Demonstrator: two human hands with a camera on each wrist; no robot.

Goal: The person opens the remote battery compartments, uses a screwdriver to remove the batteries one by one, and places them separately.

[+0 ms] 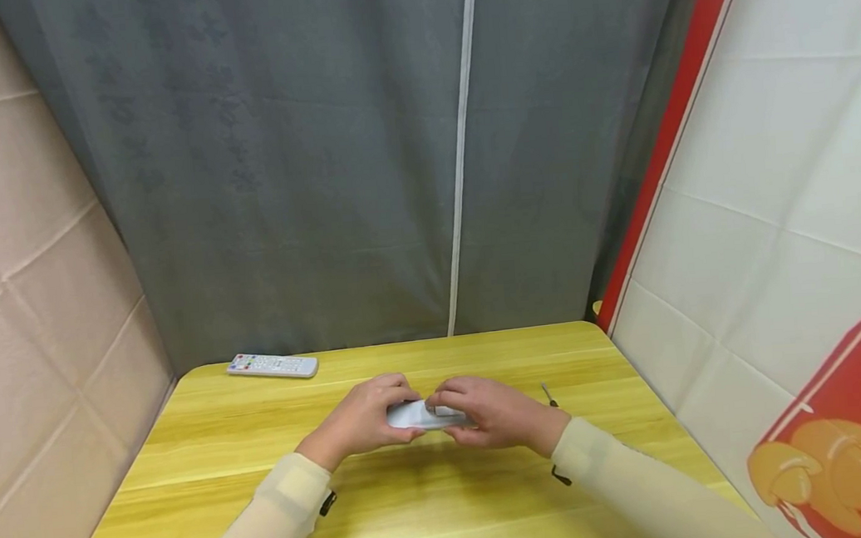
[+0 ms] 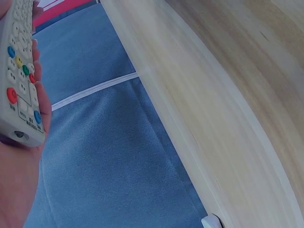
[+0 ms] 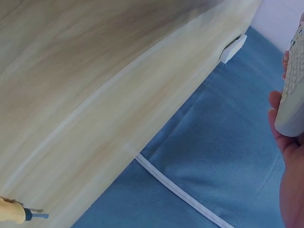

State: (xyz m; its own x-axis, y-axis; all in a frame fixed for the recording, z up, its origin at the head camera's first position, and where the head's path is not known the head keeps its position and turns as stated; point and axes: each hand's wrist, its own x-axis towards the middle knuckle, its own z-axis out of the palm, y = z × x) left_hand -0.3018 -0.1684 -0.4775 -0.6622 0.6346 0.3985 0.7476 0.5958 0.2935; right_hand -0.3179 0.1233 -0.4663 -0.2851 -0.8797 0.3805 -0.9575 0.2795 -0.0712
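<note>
Between both hands is a white remote control, held over the table with its back toward the head camera. My left hand grips one end, thumb along the near edge and fingers at the far edge. In the left wrist view, the button side of the remote shows, with white keys and a few coloured ones, over the left hand. At the other end, my right hand holds the remote with curled fingers over its back. The right wrist view catches the right hand around the remote's end.
A second white remote lies at the table's back left edge. To the right of my right hand lies a small screwdriver, its yellow handle showing in the right wrist view. A grey curtain hangs behind the wooden table.
</note>
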